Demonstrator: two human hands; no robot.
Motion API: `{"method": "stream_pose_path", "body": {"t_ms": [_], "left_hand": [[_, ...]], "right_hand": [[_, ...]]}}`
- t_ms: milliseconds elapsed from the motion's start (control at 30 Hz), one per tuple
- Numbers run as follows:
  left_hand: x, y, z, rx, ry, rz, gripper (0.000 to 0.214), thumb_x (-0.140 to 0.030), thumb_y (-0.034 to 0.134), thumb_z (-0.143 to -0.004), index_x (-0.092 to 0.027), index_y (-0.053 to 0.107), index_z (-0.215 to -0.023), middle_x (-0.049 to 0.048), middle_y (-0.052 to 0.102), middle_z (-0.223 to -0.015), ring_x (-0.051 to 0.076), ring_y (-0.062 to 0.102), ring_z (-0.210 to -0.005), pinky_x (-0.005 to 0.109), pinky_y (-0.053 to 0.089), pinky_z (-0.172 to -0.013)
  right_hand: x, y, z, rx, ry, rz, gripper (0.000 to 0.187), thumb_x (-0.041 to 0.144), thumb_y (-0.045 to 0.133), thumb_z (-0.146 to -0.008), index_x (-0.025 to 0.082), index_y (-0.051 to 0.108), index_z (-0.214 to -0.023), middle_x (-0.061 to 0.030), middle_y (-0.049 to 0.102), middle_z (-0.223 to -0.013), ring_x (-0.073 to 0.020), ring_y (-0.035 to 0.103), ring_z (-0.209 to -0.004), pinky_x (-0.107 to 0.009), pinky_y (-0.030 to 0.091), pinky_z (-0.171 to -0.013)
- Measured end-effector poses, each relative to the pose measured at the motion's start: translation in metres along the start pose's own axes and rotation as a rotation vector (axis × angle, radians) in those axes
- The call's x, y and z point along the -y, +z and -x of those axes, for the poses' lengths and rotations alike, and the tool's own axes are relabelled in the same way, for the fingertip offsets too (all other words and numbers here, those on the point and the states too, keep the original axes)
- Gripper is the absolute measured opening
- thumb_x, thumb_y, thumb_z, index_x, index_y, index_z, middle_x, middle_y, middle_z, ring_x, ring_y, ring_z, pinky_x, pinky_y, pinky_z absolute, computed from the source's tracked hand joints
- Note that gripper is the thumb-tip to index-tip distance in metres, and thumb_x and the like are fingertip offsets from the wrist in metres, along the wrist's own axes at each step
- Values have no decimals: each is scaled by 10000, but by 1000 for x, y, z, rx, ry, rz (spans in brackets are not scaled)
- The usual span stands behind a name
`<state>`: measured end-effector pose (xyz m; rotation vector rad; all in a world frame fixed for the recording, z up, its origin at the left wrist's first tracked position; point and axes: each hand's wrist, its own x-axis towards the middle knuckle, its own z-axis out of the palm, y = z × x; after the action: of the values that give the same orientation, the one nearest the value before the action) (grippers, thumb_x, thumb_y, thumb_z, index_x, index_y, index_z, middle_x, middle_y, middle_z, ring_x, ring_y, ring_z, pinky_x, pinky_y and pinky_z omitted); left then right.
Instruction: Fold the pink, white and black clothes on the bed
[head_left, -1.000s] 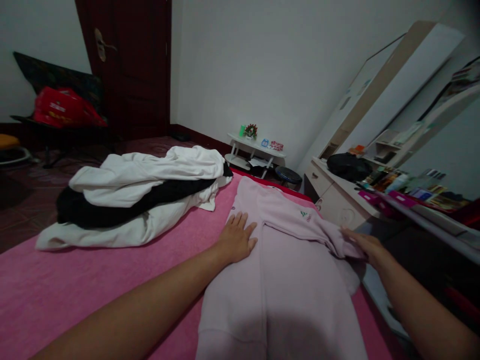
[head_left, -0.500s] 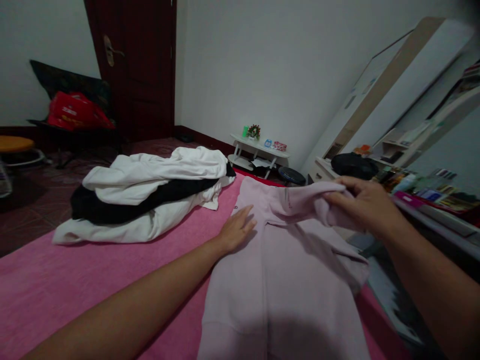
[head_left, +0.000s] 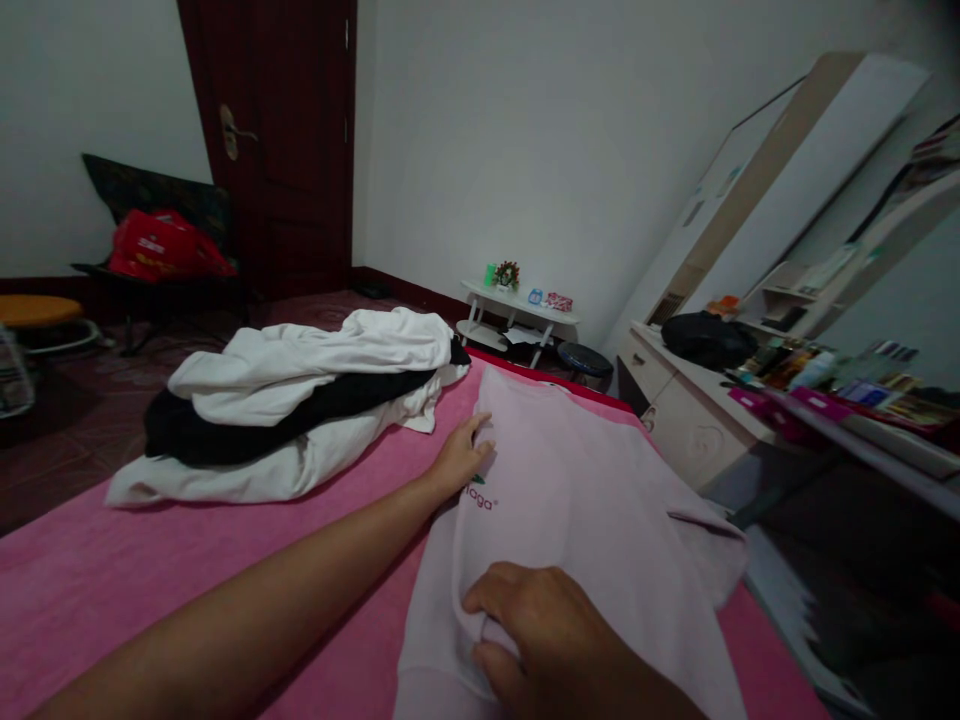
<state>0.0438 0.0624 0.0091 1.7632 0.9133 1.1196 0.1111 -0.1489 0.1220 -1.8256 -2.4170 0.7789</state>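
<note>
Atop the pink sweatshirt, the left hand lies fingers apart, apparently anchoring its edge, while the right hand pinches a nearer fold, perhaps so it lies straight.

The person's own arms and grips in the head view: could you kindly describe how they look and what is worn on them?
The left grip and right grip are bare, five-fingered human hands; no gloves or rings show. The left forearm is slender and bare to the picture's edge, with no sleeve, watch or bracelet visible. The visible part of the right forearm is likewise bare.
</note>
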Motion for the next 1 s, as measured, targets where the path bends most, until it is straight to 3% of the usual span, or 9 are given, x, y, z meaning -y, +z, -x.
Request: {"method": "stream_pose_path", "body": {"t_ms": [167, 333, 467, 533, 600, 667, 700, 833, 1000], "left_hand": [[-7, -3, -54, 53, -124, -37, 496, -103, 608, -738, -121, 595, -1233, 91, 674, -1000, 199, 646, -875, 341, 532, -796], [-18, 4, -101, 106, -147, -79, 585, -34, 592, -705, -92, 547, -1286, 71, 683, -862, 140, 626, -623, 262, 514, -601], [-15, 12, -114, 115, -59, -174, 608, -13, 560, -726, -128, 511, -1320, 52, 685, -938, 150, 656, -788, 254, 522, -712], [-12, 13, -113, 93, -12, -273, 564, 18, 554, -701, -127, 577, -1246, 76, 673, -1016, 190, 638, -936, 305, 505, -830], [-11, 13, -109, 35, 30, -374, 489, 24, 536, -708, -126, 630, -1164, 128, 610, -1179, 262, 547, -1135, 403, 427, -972], [-12, 15, -104, 4, 106, -547, 419, -17, 497, -769, -120, 630, -1152, 169, 465, -1370, 321, 376, -1302, 489, 290, -1071], [-13, 17, -102, 21, 154, -656, 389, -53, 472, -808, -112, 619, -1164, 176, 397, -1428, 330, 303, -1345, 501, 223, -1100], [-9, 35, -103, 230, 256, -969, 464, -348, 445, -908, -43, 551, -1240, 214, 407, -1422, 314, 280, -1362, 425, 148, -1133], [6, 54, -115, 368, 143, -1029, 784, -602, 314, -903, -3, 354, -1408, 233, 305, -1490, 322, 216, -1407, 433, 191, -1122]], "right_hand": [[2, -15, 3, -58, -71, -127, 321, 225, 569, -693, 214, 688, -991, -59, 681, -1010, -206, 608, -880, -284, 431, -792], [-15, -5, -3, -10, -214, -152, 315, 272, 628, -738, 221, 683, -1044, -46, 698, -981, -186, 628, -847, -248, 457, -749], [-36, 9, -12, 193, -421, -291, 279, 275, 588, -834, 244, 680, -1095, -15, 705, -1022, -143, 655, -864, -185, 463, -726], [-44, 12, -13, 50, -381, -418, 290, 301, 597, -843, 237, 667, -1117, -9, 701, -1012, -124, 654, -847, -172, 470, -724], [-49, 16, -15, -228, -237, -427, 255, 295, 601, -841, 210, 680, -1068, -32, 693, -1014, -141, 643, -900, -208, 483, -791], [-54, 21, -19, -427, -143, -304, 271, 295, 598, -837, 204, 675, -1081, -76, 641, -1179, -200, 574, -1107, -323, 429, -980], [-56, 24, -21, -443, -138, -222, 329, 318, 596, -838, 211, 652, -1143, -93, 573, -1300, -236, 499, -1222, -404, 353, -1066], [-68, 41, -29, -254, -179, 19, 634, 492, 521, -870, 268, 365, -1442, -89, 224, -1548, -312, 192, -1421, -616, 87, -1120], [-79, 53, -31, -239, -268, 157, 702, 536, 488, -876, 346, 202, -1489, -68, 127, -1564, -344, 109, -1430, -672, 83, -1082]]}}
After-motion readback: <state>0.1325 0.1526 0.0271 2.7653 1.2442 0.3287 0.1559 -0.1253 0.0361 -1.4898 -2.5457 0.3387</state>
